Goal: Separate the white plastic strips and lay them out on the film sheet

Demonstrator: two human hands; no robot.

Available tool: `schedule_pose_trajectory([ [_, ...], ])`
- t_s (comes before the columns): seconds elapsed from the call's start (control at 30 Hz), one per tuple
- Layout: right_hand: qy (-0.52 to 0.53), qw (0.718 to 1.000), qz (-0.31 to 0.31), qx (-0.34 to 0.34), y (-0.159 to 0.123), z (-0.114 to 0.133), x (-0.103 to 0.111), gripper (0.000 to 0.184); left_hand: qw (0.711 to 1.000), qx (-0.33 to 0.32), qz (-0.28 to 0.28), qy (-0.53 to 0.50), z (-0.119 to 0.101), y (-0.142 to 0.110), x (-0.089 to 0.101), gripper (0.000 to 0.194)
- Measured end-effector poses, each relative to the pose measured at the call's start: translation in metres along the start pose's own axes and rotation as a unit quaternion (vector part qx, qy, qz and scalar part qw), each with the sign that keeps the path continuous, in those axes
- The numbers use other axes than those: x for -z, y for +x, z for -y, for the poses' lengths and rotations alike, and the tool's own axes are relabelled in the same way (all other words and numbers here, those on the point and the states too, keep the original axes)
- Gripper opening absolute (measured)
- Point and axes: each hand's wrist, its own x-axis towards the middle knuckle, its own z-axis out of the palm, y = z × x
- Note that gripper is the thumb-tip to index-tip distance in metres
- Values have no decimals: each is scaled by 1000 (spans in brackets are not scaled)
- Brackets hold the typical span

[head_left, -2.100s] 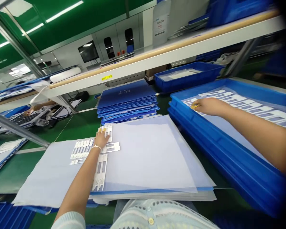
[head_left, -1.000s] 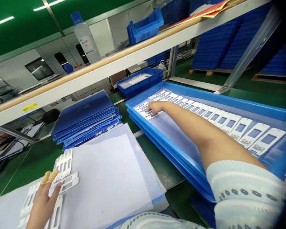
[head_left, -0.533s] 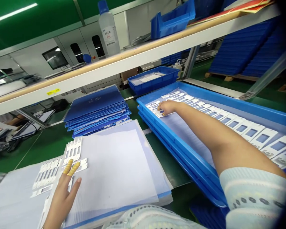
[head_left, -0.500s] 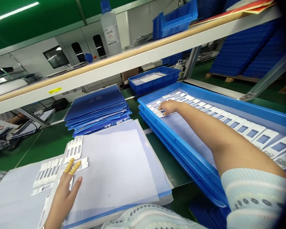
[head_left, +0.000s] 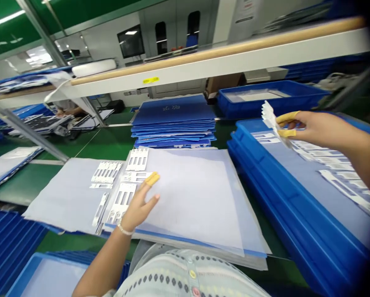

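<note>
My right hand [head_left: 311, 128], with yellow finger covers, pinches a small bunch of white plastic frames [head_left: 270, 117] above the blue tray [head_left: 265, 177]. More white frames lie in that tray, partly behind my right arm. My left hand [head_left: 141, 204] rests with its fingers stretched out on the translucent sheet [head_left: 191, 198], also with yellow finger covers. Close beside it lie white plastic frames [head_left: 123, 198] with long slots, and another row [head_left: 137, 159] farther up the sheet. A second sheet [head_left: 67, 189] to the left carries more slotted white pieces [head_left: 106, 172].
Behind the sheets stands a stack of blue boards [head_left: 174, 119]. Another blue tray [head_left: 271, 99] sits at the back right. A shelf beam [head_left: 185, 72] crosses above the bench. Blue trays [head_left: 49, 274] stand low at left. Part of another person [head_left: 69, 108] shows at the far left.
My right hand has lifted a bunch of white frames up out of the blue tray. The view has swung left. My left hand stays spread beside the white frames on the sheet.
</note>
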Motion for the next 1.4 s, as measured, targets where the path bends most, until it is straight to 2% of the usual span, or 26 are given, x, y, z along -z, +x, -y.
schedule_pose_trajectory([
  [0.1,151,978,81,119,-21,103,-14,35,988,-30,48,-146,-18,13,-32,63],
  [0.13,175,964,115,161,-31,139,-21,35,977,-41,36,-208,-23,17,-43,70],
  [0.2,199,947,158,196,-53,205,-38,35,942,-49,-43,-329,-30,23,-62,73],
  [0.27,190,941,180,215,-73,254,-55,35,897,-41,-139,-418,-32,26,-74,67],
  [0.37,149,947,175,224,-95,295,-76,33,830,11,-241,-503,-29,21,-76,58],
  [0.43,130,950,172,227,-106,304,-83,26,791,49,-266,-549,-27,15,-69,57],
  [0.5,142,948,170,231,-119,301,-83,19,760,76,-255,-593,-27,7,-57,56],
  [0.57,204,941,136,235,-132,291,-78,18,740,99,-194,-637,-29,-2,-42,53],
  [0.67,345,913,37,216,-152,270,-70,26,720,127,-69,-679,-35,-15,-17,50],
  [0.73,437,879,28,188,-165,258,-69,32,717,134,-20,-683,-40,-23,-2,51],
  [0.77,483,856,52,178,-171,255,-71,35,719,134,-5,-682,-43,-26,4,53],
  [0.87,609,760,149,171,-189,254,-79,46,726,125,26,-676,-51,-34,15,54],
  [0.93,651,720,177,161,-198,257,-84,53,730,119,41,-671,-56,-37,18,52],
  [1.0,663,710,188,144,-205,259,-86,58,735,121,54,-665,-60,-38,19,51],
  [1.13,656,715,205,131,-211,258,-84,62,741,130,65,-655,-66,-37,24,52],
  [1.27,649,718,209,140,-212,254,-77,61,742,132,84,-652,-71,-35,29,46],
  [1.4,655,707,215,157,-214,253,-71,61,742,135,88,-651,-74,-34,32,47],
])
